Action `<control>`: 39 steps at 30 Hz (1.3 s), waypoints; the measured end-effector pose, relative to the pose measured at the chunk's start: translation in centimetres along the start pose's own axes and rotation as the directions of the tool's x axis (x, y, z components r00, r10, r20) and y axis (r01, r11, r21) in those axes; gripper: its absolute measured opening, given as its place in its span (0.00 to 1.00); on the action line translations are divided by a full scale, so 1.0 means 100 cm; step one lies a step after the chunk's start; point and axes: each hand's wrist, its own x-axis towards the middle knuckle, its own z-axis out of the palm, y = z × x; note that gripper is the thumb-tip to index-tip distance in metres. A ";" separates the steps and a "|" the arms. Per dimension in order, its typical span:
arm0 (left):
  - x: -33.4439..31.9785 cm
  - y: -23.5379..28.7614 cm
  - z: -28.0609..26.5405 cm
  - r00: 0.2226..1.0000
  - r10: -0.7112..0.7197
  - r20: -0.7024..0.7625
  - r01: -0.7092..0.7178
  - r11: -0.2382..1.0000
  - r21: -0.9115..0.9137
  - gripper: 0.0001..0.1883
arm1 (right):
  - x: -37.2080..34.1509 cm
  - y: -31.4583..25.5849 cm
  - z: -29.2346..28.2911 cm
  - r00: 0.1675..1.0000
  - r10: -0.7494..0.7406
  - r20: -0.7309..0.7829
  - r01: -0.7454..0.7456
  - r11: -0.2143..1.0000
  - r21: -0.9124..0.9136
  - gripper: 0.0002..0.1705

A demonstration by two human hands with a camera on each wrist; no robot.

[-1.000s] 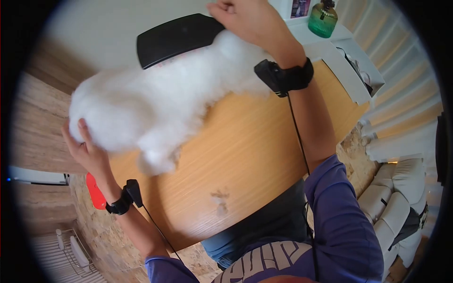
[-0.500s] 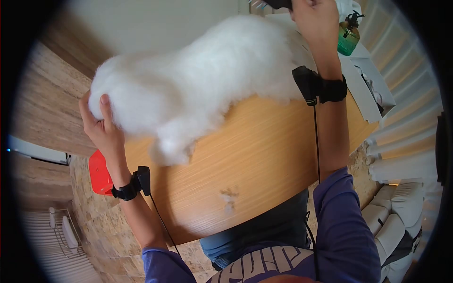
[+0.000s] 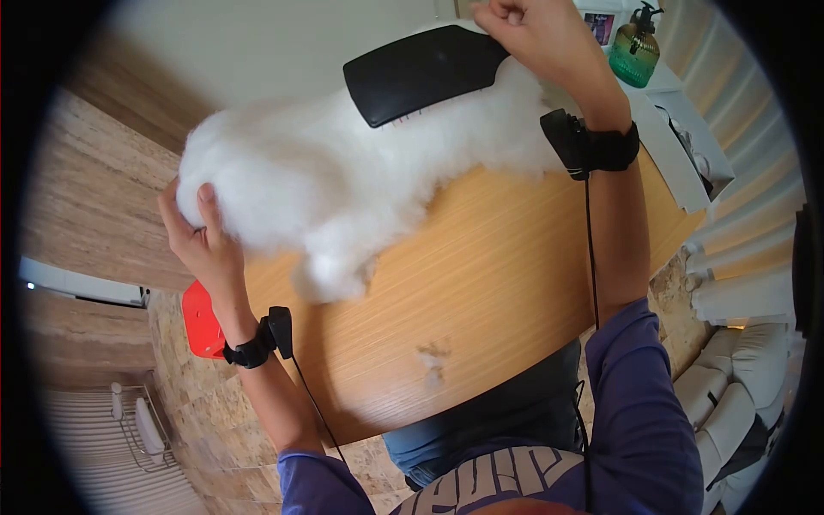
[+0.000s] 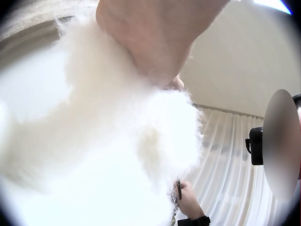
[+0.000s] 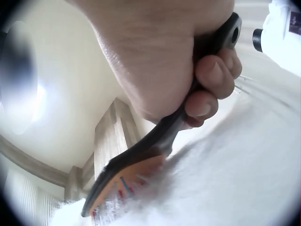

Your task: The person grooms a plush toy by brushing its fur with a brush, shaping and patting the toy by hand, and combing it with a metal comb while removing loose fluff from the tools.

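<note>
A white, long-haired dog (image 3: 266,172) stands on the wooden table, its face not showing. My right hand (image 3: 549,39) grips the handle of a black paddle hairbrush (image 3: 421,73), which lies over the dog's back. In the right wrist view, fingers curl round the brush handle (image 5: 207,70), and the orange cushion (image 5: 136,174) has its pins in the fur. With thumb and forefinger spread, my left hand (image 3: 210,253) rests against the dog's left end. In the left wrist view that hand (image 4: 155,37) is pressed to the fur (image 4: 94,117), fingertips mostly hidden.
Small grey tufts (image 3: 433,360) lie near the front edge of the table (image 3: 515,283). A green spray bottle (image 3: 635,51) and a white open box (image 3: 687,154) are at the far right. A red stool (image 3: 202,322) stands below the table's left side. A cable runs along each arm.
The brush was on the fur, then lifted off toward the upper right with its pins showing, and now lies on the back again. The left hand stays at the dog's left end.
</note>
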 end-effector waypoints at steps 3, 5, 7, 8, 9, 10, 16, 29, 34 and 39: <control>0.001 0.005 0.002 1.000 0.008 0.003 -0.008 0.999 0.038 0.18 | -0.002 -0.018 -0.003 0.985 0.080 -0.150 -0.083 0.997 -0.009 0.18; 0.000 0.004 0.003 1.000 0.015 0.014 -0.015 1.000 0.010 0.17 | -0.001 -0.016 -0.003 0.959 0.144 -0.246 -0.143 0.990 0.023 0.18; 0.000 0.002 0.004 1.000 0.017 0.005 -0.017 1.000 0.009 0.17 | 0.006 0.010 -0.007 0.808 0.090 -0.583 -0.149 0.987 -0.054 0.18; -0.001 0.002 0.003 1.000 0.023 0.002 -0.023 1.000 0.007 0.17 | 0.007 0.017 -0.011 0.814 0.084 -0.575 -0.140 0.989 -0.054 0.18; -0.002 0.002 0.003 1.000 0.013 -0.003 -0.013 1.000 0.009 0.17 | 0.007 0.024 -0.016 0.814 0.245 -0.526 -0.188 0.969 0.160 0.18; -0.002 0.002 0.003 1.000 0.010 -0.010 -0.010 1.000 0.002 0.17 | 0.008 0.027 -0.021 0.805 0.394 -0.445 -0.241 0.901 0.361 0.19; -0.003 0.002 0.005 1.000 0.014 -0.011 -0.015 1.000 -0.017 0.18 | -0.002 -0.001 -0.003 0.951 0.212 -0.225 -0.205 0.977 0.056 0.21; -0.003 0.001 0.006 0.998 0.048 -0.032 -0.047 0.999 0.023 0.17 | -0.003 0.027 0.010 0.918 0.296 -0.266 -0.342 0.928 -0.146 0.20; -0.004 -0.001 0.003 1.000 0.012 -0.021 -0.010 0.996 0.085 0.17 | 0.007 0.015 -0.021 0.738 0.411 -0.535 -0.465 0.885 0.039 0.31; -0.003 -0.009 0.004 0.999 0.000 -0.052 0.003 0.999 0.052 0.16 | 0.020 0.026 -0.016 0.855 0.309 -0.418 -0.213 0.942 0.259 0.31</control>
